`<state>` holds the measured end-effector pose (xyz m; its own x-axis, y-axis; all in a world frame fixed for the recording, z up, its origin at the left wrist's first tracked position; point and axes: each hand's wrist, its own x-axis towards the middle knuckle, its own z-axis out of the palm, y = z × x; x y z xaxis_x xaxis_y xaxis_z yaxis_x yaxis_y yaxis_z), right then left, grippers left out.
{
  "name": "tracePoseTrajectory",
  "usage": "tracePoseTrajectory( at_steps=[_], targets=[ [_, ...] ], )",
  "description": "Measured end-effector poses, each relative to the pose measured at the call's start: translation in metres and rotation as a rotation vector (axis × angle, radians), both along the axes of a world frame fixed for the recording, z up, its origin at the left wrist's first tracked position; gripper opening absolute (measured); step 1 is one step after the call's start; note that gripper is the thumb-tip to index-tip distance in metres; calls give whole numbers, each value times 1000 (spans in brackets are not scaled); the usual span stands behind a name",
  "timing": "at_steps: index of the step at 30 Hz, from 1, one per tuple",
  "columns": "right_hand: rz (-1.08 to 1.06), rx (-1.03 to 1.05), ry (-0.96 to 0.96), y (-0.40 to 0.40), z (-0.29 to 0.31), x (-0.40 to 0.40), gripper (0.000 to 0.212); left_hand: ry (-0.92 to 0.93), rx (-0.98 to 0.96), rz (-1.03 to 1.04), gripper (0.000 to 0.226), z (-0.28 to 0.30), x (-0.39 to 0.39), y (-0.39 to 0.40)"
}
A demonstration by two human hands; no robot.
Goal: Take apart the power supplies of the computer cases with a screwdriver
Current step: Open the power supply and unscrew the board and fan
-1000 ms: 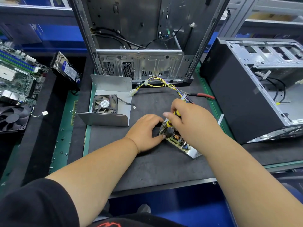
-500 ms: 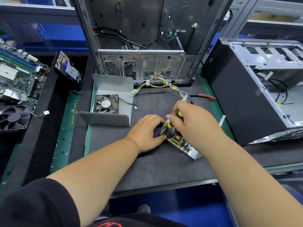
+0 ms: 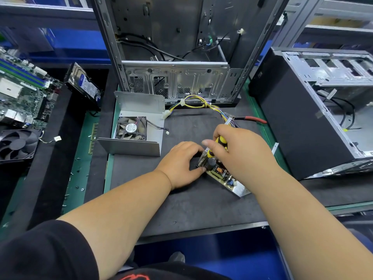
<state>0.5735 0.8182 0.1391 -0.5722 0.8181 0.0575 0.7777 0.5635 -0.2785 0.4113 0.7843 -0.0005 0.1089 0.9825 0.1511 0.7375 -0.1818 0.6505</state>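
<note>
An opened power supply (image 3: 221, 172) lies on the dark mat, its circuit board with a black capacitor and copper coil showing in a shiny metal tray. My left hand (image 3: 181, 164) presses on its left end, fingers curled around the edge. My right hand (image 3: 240, 152) is wrapped around a yellow-and-black screwdriver (image 3: 221, 141) that points down into the board's far-left corner. A yellow and purple wire bundle (image 3: 203, 104) runs from the supply toward the back. The removed grey cover with its fan (image 3: 131, 128) sits to the left.
An upright open computer case (image 3: 173, 83) stands at the back. A black case (image 3: 302, 118) lies on its side at right. Red-handled pliers (image 3: 252, 118) rest near the wires. A motherboard (image 3: 22, 91), hard drive (image 3: 84, 85), loose fan (image 3: 16, 144) and scattered screws (image 3: 76, 178) sit at left.
My right hand has shifted slightly on the screwdriver handle, fingers blurred with motion. The left hand stays pressed on the power supply.
</note>
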Motion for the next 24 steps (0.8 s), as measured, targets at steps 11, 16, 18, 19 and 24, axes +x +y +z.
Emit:
tracePoseTrajectory(
  at_steps=[11,16,18,19,24],
  targets=[
    [28,-101,59,1,4,3,5,-8,2,1,37,-1,0,1],
    [-35,10,-26,1,4,-1,31,3,7,1,41,0,-1,2],
    [-29,-41,40,2,2,-1,21,-4,8,5,39,0,-1,2],
    [-18,-61,67,1,2,-1,17,-4,6,4,39,1,0,1],
    [59,-101,116,-1,5,-1,12,6,2,0,39,0,-1,2]
  ],
)
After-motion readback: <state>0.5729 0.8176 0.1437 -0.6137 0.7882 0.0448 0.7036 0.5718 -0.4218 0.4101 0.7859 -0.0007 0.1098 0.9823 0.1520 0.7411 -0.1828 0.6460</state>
